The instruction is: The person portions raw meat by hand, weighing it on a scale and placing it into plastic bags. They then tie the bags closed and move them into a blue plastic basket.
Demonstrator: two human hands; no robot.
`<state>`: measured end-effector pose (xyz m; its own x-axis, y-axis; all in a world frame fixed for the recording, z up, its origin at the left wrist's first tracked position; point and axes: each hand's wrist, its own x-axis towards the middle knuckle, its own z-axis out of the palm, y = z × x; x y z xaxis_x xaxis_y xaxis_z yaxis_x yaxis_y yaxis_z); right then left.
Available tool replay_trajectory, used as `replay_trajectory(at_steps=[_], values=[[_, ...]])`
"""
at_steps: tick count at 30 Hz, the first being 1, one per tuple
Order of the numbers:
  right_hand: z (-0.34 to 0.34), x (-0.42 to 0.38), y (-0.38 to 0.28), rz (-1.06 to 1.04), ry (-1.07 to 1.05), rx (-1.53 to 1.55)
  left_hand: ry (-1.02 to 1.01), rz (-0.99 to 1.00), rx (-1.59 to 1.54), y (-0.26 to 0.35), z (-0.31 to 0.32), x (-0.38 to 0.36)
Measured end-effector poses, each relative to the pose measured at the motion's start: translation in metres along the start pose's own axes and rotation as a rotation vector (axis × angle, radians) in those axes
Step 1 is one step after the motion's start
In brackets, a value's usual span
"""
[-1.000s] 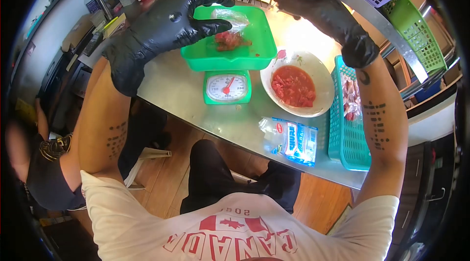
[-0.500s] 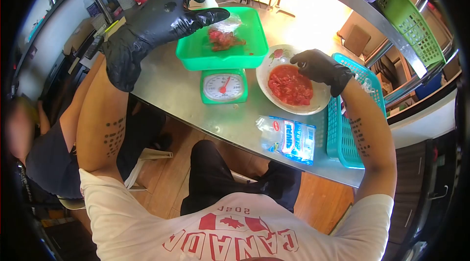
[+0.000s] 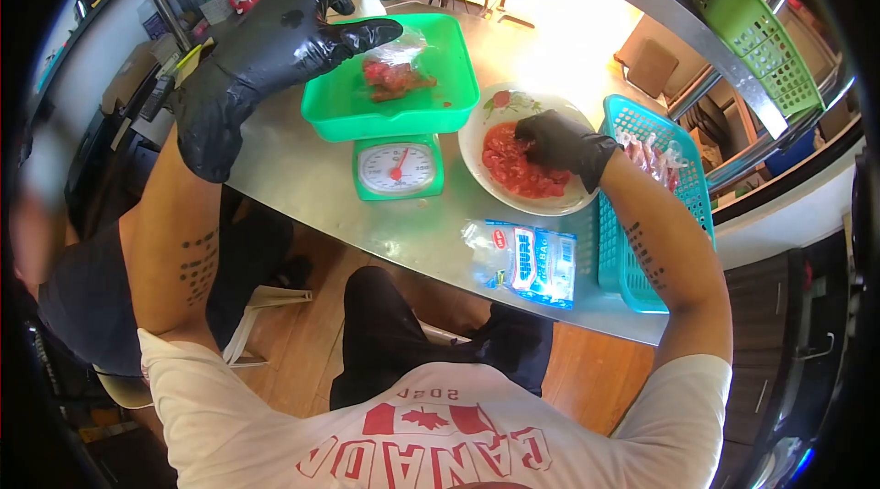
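Observation:
My left hand, in a black glove, hovers over the back left of the green tray, its thumb and fingers spread apart. Inside that tray lies a small clear plastic bag with chopped red meat in it. The tray rests on a green kitchen scale with a round dial. My right hand, also black-gloved, reaches into a white flowered bowl, fingers curled down into chopped raw meat. The meat hides its fingertips.
A blue and clear pack of plastic bags lies near the front edge of the metal table. At the right stands a teal basket with filled plastic bags. Another person sits at the left. A shelf with baskets overhangs the back right.
My right hand has gone down from above the bowl into the meat. My left hand keeps its spread pose over the tray. The whole view has shifted slightly.

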<state>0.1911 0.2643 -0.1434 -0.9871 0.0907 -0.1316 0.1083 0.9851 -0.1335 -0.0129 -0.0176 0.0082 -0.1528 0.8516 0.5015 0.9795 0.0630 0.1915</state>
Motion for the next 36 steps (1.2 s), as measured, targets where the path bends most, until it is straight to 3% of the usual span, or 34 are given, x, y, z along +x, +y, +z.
replay_trajectory(at_steps=[4, 9, 15, 18, 22, 24, 27, 28, 30, 32, 33, 36], values=[[-0.009, -0.007, 0.009, 0.030, 0.007, -0.073, -0.011, -0.023, -0.010, 0.004, -0.004, -0.003], [-0.035, -0.019, 0.024, 0.151, -0.084, 0.592, -0.012, -0.008, -0.002, 0.001, -0.002, -0.003], [-0.021, -0.028, 0.015, 0.174, 0.000, 0.239, 0.043, 0.048, 0.053, -0.002, 0.004, 0.000], [-0.007, -0.012, -0.003, 0.143, -0.036, -0.017, -0.023, -0.118, -0.025, 0.001, 0.006, 0.004], [-0.009, -0.006, -0.007, 0.221, -0.101, 0.005, -0.021, -0.103, 0.003, 0.012, 0.002, 0.002], [-0.016, -0.010, 0.005, -0.009, 0.073, 0.026, -0.007, -0.119, -0.024, 0.012, 0.000, -0.001], [-0.045, -0.032, -0.005, 0.099, 0.189, 0.404, -0.069, -0.114, 0.006, -0.002, -0.003, -0.001], [-0.060, -0.037, -0.018, 0.180, 0.213, 0.401, -0.072, -0.132, 0.019, 0.000, -0.006, -0.003], [-0.074, -0.045, -0.026, 0.110, 0.341, 0.266, -0.056, -0.170, -0.004, 0.009, -0.008, -0.003], [-0.071, -0.050, -0.030, 0.044, 0.524, 0.393, -0.008, -0.144, 0.047, 0.002, -0.001, -0.002], [-0.062, -0.050, -0.024, 0.041, 0.517, 0.400, -0.014, -0.176, 0.093, 0.001, 0.001, 0.000], [-0.027, -0.048, -0.014, -0.035, 0.257, -0.102, -0.053, -0.275, 0.105, 0.005, 0.003, 0.005]])
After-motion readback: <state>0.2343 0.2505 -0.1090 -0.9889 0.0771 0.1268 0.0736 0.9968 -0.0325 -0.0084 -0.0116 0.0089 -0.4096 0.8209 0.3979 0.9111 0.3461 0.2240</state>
